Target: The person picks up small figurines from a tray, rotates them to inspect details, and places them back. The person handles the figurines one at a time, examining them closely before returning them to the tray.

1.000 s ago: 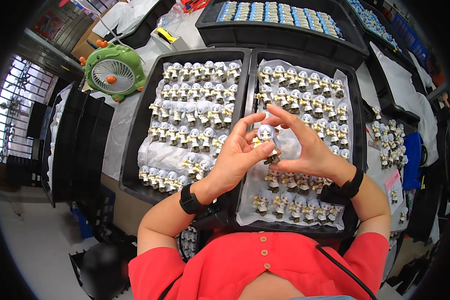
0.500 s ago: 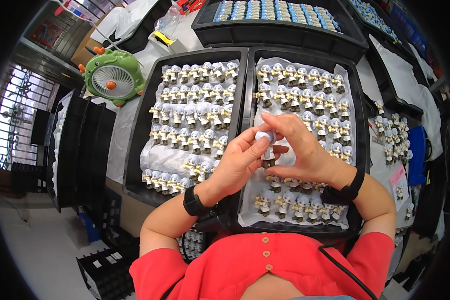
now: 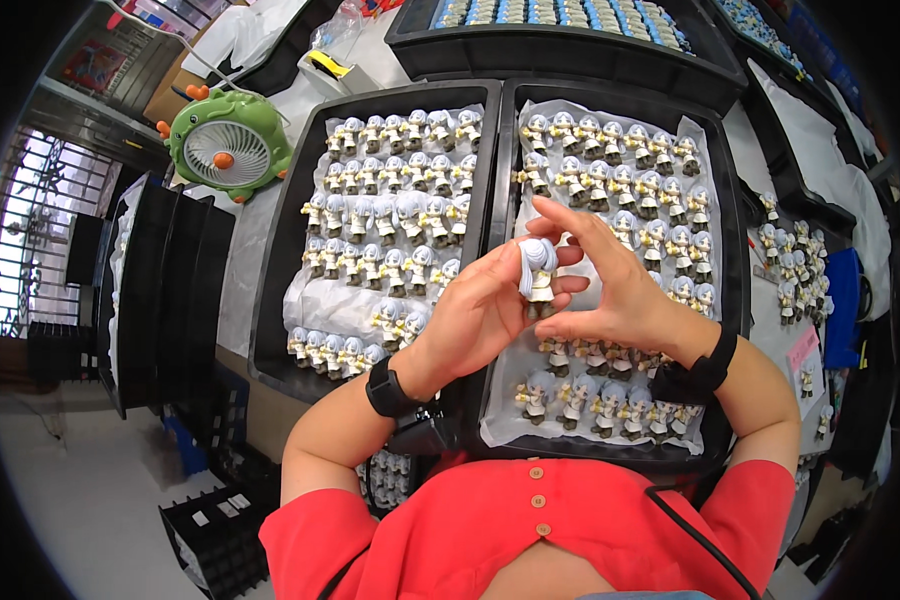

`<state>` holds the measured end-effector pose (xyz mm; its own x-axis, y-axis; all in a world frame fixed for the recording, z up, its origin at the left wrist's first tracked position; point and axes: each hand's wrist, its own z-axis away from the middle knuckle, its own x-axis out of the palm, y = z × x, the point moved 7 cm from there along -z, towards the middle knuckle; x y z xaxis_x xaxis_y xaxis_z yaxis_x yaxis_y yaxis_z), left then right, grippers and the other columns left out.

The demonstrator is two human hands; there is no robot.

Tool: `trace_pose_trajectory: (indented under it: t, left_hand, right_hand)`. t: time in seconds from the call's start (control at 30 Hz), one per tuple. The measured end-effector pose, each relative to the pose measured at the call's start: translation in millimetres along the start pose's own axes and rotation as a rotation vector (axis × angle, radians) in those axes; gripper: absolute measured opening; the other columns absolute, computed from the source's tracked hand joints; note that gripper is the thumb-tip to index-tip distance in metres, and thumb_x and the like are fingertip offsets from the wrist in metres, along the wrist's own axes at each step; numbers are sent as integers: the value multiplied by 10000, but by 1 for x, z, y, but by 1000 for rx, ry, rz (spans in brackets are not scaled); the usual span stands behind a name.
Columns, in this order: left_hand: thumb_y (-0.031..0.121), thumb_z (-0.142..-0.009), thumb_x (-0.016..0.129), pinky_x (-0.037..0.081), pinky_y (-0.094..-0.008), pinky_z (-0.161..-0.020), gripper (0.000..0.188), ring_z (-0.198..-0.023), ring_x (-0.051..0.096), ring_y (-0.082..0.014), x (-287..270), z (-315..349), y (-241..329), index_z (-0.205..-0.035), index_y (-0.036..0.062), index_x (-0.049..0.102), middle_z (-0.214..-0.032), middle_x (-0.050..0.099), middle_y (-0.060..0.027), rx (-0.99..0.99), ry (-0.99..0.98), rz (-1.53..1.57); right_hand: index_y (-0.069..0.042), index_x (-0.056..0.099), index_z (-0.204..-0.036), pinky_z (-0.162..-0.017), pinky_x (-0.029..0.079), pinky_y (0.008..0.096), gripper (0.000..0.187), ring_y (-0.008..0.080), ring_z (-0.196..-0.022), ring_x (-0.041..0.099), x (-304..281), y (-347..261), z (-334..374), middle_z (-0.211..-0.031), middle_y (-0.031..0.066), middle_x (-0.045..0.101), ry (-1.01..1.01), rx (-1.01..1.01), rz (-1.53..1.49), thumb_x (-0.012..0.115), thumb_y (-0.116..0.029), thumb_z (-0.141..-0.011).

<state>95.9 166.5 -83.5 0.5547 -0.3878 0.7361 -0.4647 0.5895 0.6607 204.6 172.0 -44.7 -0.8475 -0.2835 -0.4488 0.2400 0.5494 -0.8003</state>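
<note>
My left hand holds a small figurine with pale lavender hair, a white outfit and dark feet. Its hair side faces up, and fingertips stick out behind it. My right hand curves around the figurine's right side, thumb and fingers apart. That thumb is close to the figurine's feet; whether it touches them I cannot tell. Below my hands lie two black trays, the left tray and the right tray, both lined with white sheet and holding rows of similar figurines.
A green fan stands at the back left, near a tape dispenser. Behind is another black tray of blue and cream pieces. Loose figurines stand at right, by a blue bin. Stacked black trays are at left.
The figurine has turned so more of its hair side shows, and my right hand's fingers have opened away from its head. The view has shifted slightly.
</note>
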Motion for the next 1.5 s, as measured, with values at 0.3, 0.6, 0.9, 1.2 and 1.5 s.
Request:
trace_pose_trajectory:
  t: [0.3,0.6,0.9,1.2,1.5]
  left_hand:
    - [362,-992,304,398,-392,-999,482,-1241,428,-287,-4,-2,4,-1356,46,322,-1349,406,-148,53,65,-33]
    - [281,-1002,310,424,-371,-937,411,-1229,441,-279,-11,-1,8,-1311,20,377,-1332,435,-124,121,116,78]
    - [340,-993,309,374,-430,-1012,463,-1266,402,-307,-7,-2,8,-1341,37,341,-1331,426,-118,84,66,21]
    - [347,-988,335,412,-404,-960,487,-1203,471,-294,-7,-5,6,-1353,25,321,-1312,444,-127,60,57,121]
    - [212,-930,520,384,-363,-985,527,-1195,452,-216,-3,-2,8,-1380,49,299,-1287,456,-96,152,4,-87]
  right_hand:
    - [-80,373,-1344,-936,404,384,862,272,-1054,509,-1,10,3,-1173,112,514,70,22,34,797,-141,-596]
    - [-56,488,-1124,-940,392,394,608,301,-1085,492,-6,7,2,-1118,124,515,126,8,102,791,-118,-601]
    - [-54,521,-1054,-921,407,392,531,309,-1088,489,-5,3,2,-1119,135,505,122,-9,108,792,-117,-602]
    - [-50,521,-1061,-908,416,390,547,308,-1078,495,-7,1,3,-1111,139,509,159,-45,114,802,-131,-600]
    - [-92,493,-1124,-755,406,366,603,254,-850,513,-6,-14,4,-926,71,543,184,-151,266,793,-116,-602]
